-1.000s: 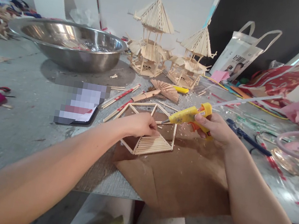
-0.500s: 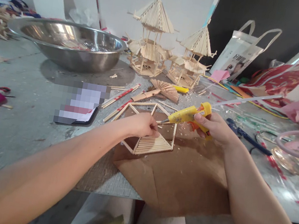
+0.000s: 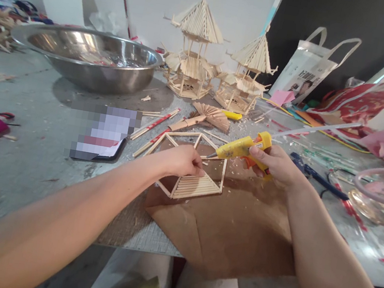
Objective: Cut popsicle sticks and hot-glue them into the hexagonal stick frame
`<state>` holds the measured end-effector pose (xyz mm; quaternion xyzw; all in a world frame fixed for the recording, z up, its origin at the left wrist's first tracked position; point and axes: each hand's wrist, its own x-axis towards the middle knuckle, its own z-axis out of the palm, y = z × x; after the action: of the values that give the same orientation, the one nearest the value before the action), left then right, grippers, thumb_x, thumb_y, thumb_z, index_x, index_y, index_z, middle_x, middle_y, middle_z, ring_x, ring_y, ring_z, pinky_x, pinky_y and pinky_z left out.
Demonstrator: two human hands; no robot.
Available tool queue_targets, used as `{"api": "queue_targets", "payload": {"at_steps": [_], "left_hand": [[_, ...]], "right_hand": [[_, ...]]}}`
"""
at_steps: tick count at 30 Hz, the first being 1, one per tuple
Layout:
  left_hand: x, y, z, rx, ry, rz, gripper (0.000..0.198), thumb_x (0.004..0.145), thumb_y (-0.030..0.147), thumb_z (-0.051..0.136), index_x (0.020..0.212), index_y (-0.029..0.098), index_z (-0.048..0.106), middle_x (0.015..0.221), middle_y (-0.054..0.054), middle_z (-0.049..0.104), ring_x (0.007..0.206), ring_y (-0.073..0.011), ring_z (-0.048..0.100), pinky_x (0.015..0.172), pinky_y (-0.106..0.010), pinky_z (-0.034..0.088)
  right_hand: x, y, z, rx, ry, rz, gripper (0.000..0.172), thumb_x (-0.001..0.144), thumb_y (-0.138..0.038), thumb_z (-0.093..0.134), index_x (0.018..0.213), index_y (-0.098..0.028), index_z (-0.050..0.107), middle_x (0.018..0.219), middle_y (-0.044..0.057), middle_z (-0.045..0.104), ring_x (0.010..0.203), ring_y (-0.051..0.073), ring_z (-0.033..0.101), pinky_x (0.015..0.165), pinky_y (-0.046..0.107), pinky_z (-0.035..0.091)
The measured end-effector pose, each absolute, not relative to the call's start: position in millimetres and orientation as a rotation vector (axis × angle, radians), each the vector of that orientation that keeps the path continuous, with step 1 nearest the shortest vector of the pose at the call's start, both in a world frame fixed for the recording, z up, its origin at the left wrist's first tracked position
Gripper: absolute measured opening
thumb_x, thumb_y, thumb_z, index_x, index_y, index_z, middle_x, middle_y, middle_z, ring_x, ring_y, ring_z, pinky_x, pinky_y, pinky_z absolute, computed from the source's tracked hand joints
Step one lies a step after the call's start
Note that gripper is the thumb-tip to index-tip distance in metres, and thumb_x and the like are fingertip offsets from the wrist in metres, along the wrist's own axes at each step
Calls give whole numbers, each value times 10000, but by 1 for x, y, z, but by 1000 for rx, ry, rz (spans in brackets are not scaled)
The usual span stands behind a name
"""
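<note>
My right hand (image 3: 275,163) is wrapped round a yellow hot glue gun (image 3: 237,147), its nozzle pointing left, close to my left fingertips. My left hand (image 3: 186,160) is closed, thumb and fingers pinched at the upper end of a wedge of thin wooden sticks (image 3: 197,187). Whatever lies between those fingertips is hidden. The wedge fills one section of a flat, many-sided stick frame (image 3: 223,175), whose other visible sections have no such filling. Beneath the frame lies brown paper (image 3: 235,235), which hangs over the table edge.
Two stick pagodas (image 3: 198,32) stand at the back, right of a steel basin (image 3: 97,69). A phone (image 3: 105,134) lies left of the frame. Beyond it are a paper fan (image 3: 213,116) and a yellow cutter (image 3: 231,115). Dark-blue-handled pliers (image 3: 319,177) lie at right.
</note>
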<state>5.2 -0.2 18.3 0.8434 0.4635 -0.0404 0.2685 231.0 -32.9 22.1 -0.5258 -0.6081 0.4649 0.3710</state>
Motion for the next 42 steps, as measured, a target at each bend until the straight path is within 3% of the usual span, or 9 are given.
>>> {"api": "queue_targets", "payload": {"at_steps": [8,14,21,24,30,35,42], "left_hand": [[-6,0,16,2092,1096,-98,368,683,463,460,813,161,625,429,22,485,391,-90,444,432,-207,325],[-7,-1,23,2131,1112,49,299,703,402,457,798,153,593,669,-6,599,413,-55,442,447,-197,318],[-12,6,24,2334,1386,448,353,744,459,399,637,161,555,611,-17,567,551,-111,444,541,-237,283],[-16,10,20,2391,1501,539,346,754,463,380,629,178,531,654,-34,576,585,-130,456,559,-252,271],[-19,11,20,2392,1656,526,355,758,482,358,659,186,529,684,-40,589,638,-156,494,554,-258,280],[-23,15,16,2392,1706,532,276,740,440,419,798,210,561,823,-48,605,760,-176,519,619,-263,321],[-25,20,8,2492,1703,291,291,738,422,416,785,199,598,903,-80,613,771,-204,542,640,-293,376]], "right_hand": [[232,-32,22,-1356,-1542,1170,357,651,-516,567,680,-161,543,528,-2,546,336,49,376,311,196,235],[232,-27,20,-1327,-1404,1106,397,619,-547,581,735,-172,525,588,8,577,330,59,402,321,210,279],[238,-10,6,-1357,-1079,1063,397,594,-552,597,719,-200,461,480,-64,434,321,69,423,298,200,295],[239,-5,2,-1340,-999,1065,344,581,-451,642,730,-198,463,452,-82,411,322,62,413,305,189,309],[241,0,-4,-1299,-961,1115,250,513,-187,647,713,-154,500,500,-54,517,366,50,451,357,171,363],[241,1,-6,-1307,-899,1097,247,547,-194,637,750,-169,499,536,-47,545,387,70,498,369,180,396],[235,0,-5,-1347,-951,1033,269,527,-261,659,709,-174,481,452,-61,490,359,75,457,353,193,369]]}}
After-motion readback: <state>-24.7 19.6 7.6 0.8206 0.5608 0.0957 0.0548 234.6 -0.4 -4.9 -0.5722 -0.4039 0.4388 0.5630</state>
